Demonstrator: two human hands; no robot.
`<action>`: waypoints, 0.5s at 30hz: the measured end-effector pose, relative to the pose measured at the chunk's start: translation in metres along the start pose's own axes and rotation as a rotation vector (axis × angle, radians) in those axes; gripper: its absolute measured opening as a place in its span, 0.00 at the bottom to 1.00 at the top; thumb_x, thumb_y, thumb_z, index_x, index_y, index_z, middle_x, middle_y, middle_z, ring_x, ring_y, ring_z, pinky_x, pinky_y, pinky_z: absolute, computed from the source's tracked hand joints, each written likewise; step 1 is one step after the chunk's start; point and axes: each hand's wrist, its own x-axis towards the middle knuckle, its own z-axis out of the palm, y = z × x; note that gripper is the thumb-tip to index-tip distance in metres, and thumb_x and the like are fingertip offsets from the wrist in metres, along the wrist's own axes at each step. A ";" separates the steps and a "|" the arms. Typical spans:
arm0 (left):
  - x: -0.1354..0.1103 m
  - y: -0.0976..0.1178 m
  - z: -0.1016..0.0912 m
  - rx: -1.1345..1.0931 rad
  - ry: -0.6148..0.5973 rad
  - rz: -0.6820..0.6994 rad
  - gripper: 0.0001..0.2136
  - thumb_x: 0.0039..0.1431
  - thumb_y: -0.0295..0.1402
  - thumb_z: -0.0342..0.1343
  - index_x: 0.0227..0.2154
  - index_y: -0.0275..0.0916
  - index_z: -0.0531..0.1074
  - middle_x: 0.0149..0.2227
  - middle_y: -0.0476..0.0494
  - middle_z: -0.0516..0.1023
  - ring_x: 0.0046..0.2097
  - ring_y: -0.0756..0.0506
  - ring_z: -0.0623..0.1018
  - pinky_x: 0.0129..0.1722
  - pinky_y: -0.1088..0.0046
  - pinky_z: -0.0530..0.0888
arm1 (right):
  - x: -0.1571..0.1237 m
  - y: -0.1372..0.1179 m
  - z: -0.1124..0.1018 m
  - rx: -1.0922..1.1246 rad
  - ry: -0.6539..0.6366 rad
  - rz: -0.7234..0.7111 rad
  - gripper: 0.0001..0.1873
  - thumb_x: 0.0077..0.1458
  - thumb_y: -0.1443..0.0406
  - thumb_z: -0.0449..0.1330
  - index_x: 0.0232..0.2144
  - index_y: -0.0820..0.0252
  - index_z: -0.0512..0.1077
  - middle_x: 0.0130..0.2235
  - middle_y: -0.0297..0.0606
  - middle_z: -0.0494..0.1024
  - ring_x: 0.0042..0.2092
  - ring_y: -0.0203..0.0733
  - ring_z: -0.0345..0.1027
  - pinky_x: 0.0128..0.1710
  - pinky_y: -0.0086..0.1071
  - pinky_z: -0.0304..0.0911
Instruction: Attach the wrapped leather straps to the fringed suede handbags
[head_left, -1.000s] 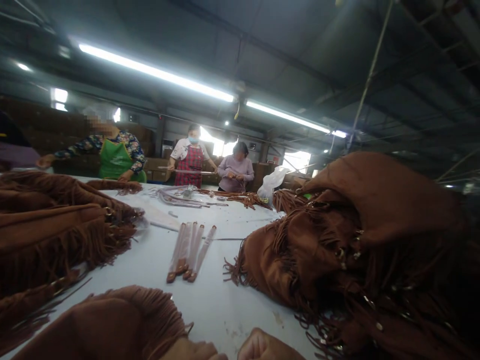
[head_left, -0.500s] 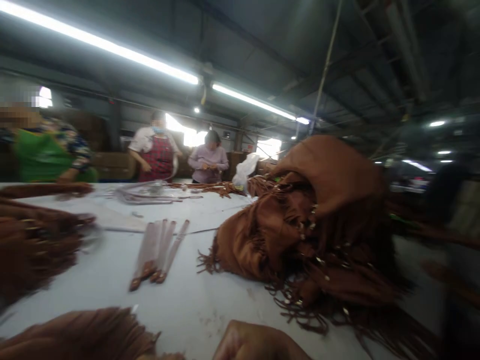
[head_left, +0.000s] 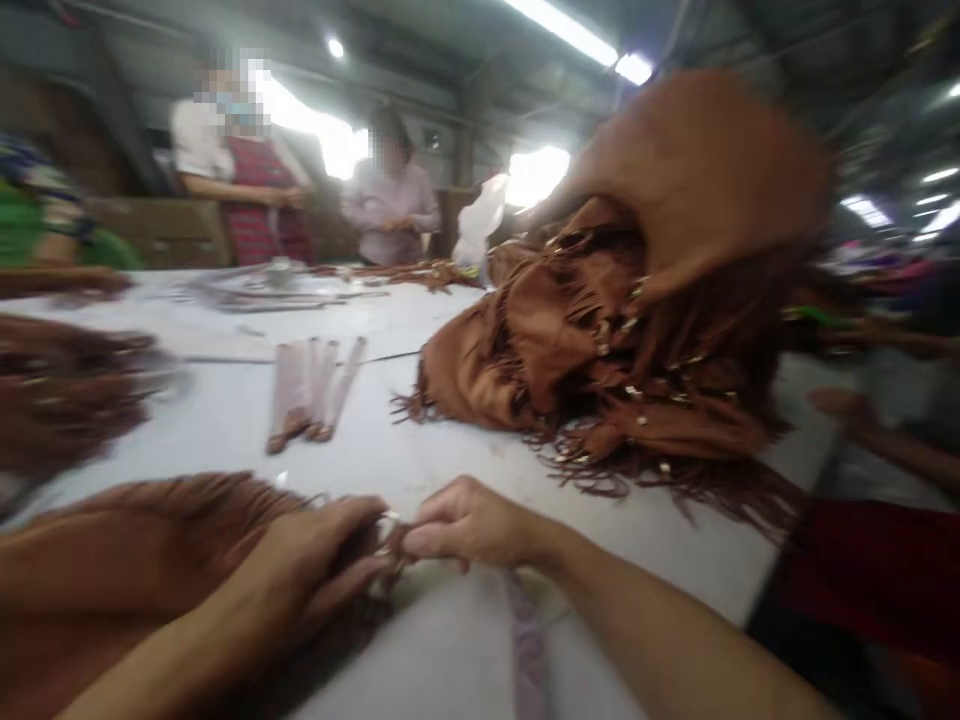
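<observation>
White work table [head_left: 390,445]: left hand [head_left: 311,560] & right hand [head_left: 469,525] together, pinching fringed suede bag [head_left: 142,530] w/ arms fwd.

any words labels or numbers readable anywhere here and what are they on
No text can be read in this view.
Small sign on the far wall: too blurred to read.
Metal fitting: too small and blurred to show any marking.
</observation>
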 end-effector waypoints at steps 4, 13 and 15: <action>-0.019 -0.004 -0.024 0.089 -0.095 -0.145 0.15 0.59 0.39 0.50 0.45 0.37 0.61 0.33 0.46 0.70 0.33 0.48 0.70 0.32 0.73 0.67 | 0.002 -0.005 -0.020 0.036 -0.098 -0.044 0.18 0.51 0.56 0.60 0.29 0.70 0.73 0.20 0.27 0.63 0.17 0.22 0.50 0.14 0.18 0.47; -0.016 -0.004 -0.019 0.198 -0.047 -0.062 0.13 0.63 0.36 0.43 0.47 0.36 0.61 0.37 0.41 0.71 0.37 0.45 0.71 0.35 0.69 0.68 | 0.000 -0.010 -0.008 0.115 -0.082 0.096 0.19 0.51 0.54 0.58 0.28 0.68 0.70 0.15 0.24 0.58 0.14 0.23 0.46 0.10 0.18 0.39; -0.016 -0.007 -0.017 0.203 -0.029 -0.083 0.13 0.63 0.36 0.42 0.47 0.36 0.62 0.36 0.41 0.71 0.36 0.45 0.71 0.34 0.69 0.68 | 0.003 -0.008 -0.005 0.137 -0.065 0.095 0.19 0.51 0.53 0.58 0.27 0.68 0.69 0.14 0.23 0.57 0.13 0.23 0.46 0.10 0.18 0.39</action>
